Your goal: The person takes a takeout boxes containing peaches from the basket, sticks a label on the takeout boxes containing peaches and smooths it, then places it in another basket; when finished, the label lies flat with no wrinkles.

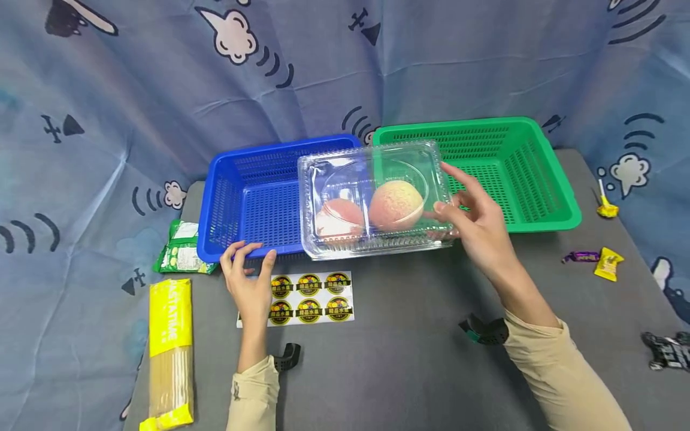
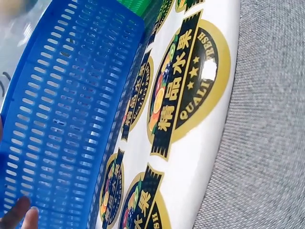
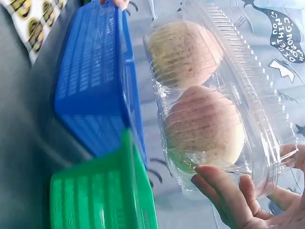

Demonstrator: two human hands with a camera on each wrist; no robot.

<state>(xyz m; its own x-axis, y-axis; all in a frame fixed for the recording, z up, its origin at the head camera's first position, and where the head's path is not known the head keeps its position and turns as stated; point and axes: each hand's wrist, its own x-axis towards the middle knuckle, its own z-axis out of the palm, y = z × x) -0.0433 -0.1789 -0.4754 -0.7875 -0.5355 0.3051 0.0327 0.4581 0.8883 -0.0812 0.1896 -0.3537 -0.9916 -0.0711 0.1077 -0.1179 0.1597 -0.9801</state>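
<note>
A clear plastic clamshell box (image 1: 334, 173) holds two peaches, one (image 1: 396, 205) to the right and one (image 1: 339, 218) to the left. My right hand (image 1: 450, 191) pinches its right end, thumb in front and fingers behind, and holds it over the right part of the blue basket (image 1: 242, 197). In the right wrist view the box (image 3: 257, 86) and both peaches (image 3: 183, 52) (image 3: 205, 126) fill the frame, with my right hand (image 3: 248, 164) at the lower end. My left hand (image 1: 253, 251) rests with its fingertips (image 2: 21, 217) against the blue basket's (image 2: 62, 119) front wall, above a sheet of round fruit stickers (image 1: 309, 298) (image 2: 190, 95).
A green basket (image 1: 517, 173) (image 3: 100, 195) stands right of the blue one (image 3: 90, 81). A yellow spaghetti pack (image 1: 171, 353) and a green packet (image 1: 180, 250) lie at the left. Wrapped candies (image 1: 608, 263) (image 1: 579, 257) lie at the right on the grey table (image 1: 409, 359).
</note>
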